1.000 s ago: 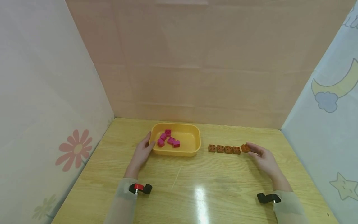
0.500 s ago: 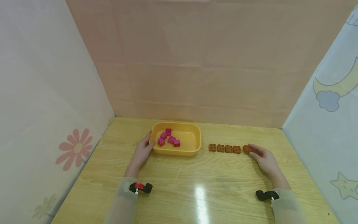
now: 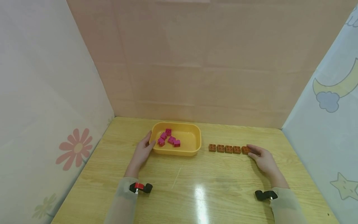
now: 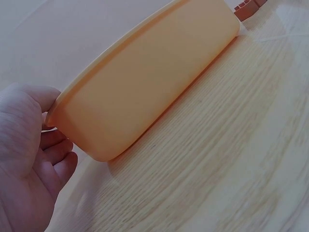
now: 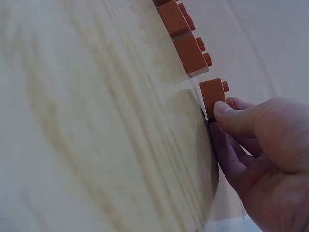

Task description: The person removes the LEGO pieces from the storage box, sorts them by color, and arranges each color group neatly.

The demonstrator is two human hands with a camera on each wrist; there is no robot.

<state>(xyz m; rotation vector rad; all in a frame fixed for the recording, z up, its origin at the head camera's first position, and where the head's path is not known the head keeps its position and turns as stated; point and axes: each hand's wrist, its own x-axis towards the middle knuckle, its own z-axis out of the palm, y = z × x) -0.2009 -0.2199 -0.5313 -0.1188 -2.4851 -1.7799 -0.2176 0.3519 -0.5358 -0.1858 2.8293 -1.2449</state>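
While the head view shows a yellow tray (image 3: 190,143) of pink bricks (image 3: 172,140) left of five orange bricks (image 3: 228,149) on the desk (image 3: 223,183), the left wrist view shows the left hand (image 4: 24,145) in a curled grip on the tray's end. In the right wrist view, the right hand (image 5: 270,159) pinches the rightmost orange brick (image 5: 211,94).

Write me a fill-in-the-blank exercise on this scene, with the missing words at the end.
1. The left hand holds the yellow tray, whose small bricks are ____.
2. The right hand pinches the orange brick at the row's ____ end in the head view.
3. Counting that one, the row has ____ orange bricks.

Missing words: pink; right; five.
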